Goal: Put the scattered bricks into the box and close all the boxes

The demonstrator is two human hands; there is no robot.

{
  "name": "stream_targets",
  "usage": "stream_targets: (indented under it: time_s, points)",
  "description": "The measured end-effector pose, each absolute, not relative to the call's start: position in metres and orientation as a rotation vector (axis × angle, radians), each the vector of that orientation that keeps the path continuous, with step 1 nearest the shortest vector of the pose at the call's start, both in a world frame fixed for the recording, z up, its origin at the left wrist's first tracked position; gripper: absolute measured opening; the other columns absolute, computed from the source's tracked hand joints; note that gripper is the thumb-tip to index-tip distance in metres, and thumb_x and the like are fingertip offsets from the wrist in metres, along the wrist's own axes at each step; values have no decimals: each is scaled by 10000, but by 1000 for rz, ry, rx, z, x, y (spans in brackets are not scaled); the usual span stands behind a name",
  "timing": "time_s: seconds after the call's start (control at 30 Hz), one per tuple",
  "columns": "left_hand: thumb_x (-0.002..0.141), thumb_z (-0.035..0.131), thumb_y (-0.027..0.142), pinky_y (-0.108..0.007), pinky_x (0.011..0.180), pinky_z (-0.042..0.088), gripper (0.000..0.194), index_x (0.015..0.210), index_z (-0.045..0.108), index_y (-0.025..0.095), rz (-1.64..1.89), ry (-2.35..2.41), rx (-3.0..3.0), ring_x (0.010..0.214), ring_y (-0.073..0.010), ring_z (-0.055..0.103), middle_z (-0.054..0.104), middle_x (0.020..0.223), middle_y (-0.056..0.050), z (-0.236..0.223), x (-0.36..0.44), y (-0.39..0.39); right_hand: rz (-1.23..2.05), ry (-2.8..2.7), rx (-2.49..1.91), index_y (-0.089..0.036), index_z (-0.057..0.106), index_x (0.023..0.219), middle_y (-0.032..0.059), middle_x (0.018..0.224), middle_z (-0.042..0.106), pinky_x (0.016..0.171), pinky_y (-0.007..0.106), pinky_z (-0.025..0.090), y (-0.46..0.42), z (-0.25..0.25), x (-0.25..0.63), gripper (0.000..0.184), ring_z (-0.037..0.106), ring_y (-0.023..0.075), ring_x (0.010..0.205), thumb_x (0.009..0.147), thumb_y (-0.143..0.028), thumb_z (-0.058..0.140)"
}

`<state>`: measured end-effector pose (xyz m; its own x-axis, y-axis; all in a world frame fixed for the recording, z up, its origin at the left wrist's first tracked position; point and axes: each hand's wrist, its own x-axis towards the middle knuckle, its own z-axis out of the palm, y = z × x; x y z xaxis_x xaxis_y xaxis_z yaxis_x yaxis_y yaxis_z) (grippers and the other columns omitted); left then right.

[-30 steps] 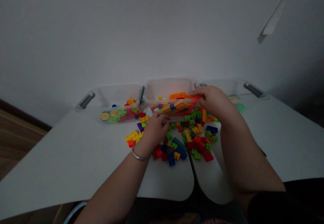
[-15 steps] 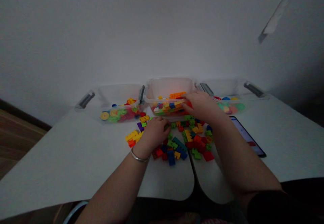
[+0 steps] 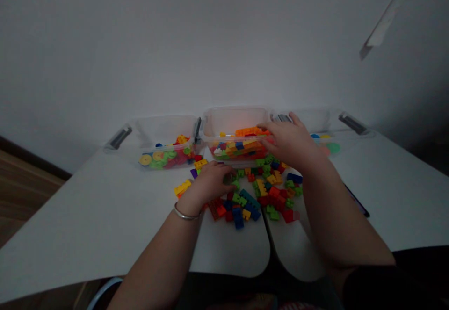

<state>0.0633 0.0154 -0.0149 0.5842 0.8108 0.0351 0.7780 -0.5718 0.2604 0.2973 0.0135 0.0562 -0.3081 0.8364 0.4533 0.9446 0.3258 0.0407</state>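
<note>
My left hand (image 3: 210, 183) is curled low over the loose plastic building bricks (image 3: 252, 198), its fingertips at a green brick (image 3: 229, 178). Whether that brick is held, I cannot tell. My right hand (image 3: 289, 141) rests at the right corner of the middle clear plastic bin (image 3: 235, 123), fingers spread, with nothing visible in them. Its fingertips reach toward the orange bricks (image 3: 250, 132) heaped inside. A metal bangle (image 3: 184, 215) circles my left wrist.
A clear bin (image 3: 164, 134) with bricks and coloured discs stands at the back left. Another (image 3: 308, 120), holding discs, stands at the back right behind my right hand. A dark phone (image 3: 358, 201) lies partly hidden by my right arm on the white table (image 3: 105, 216).
My right hand has shifted rightward and lifted from the bin's contents, its fingers now spread, and it hides more of the phone. My left hand has moved slightly forward and right among the bricks.
</note>
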Motion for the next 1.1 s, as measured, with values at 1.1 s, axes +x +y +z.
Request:
stream_targets:
  time_s: [1.1]
  points:
    - [789, 639, 133, -310, 782, 527, 449, 1208, 489, 198, 1490, 1183, 2391, 879, -156, 626, 648, 1059, -62, -22, 77, 17, 662, -2195, -1271, -206, 542, 1177, 87, 1151, 706, 868, 325, 519, 2, 45, 250, 246, 669, 200, 1027, 949, -247, 458]
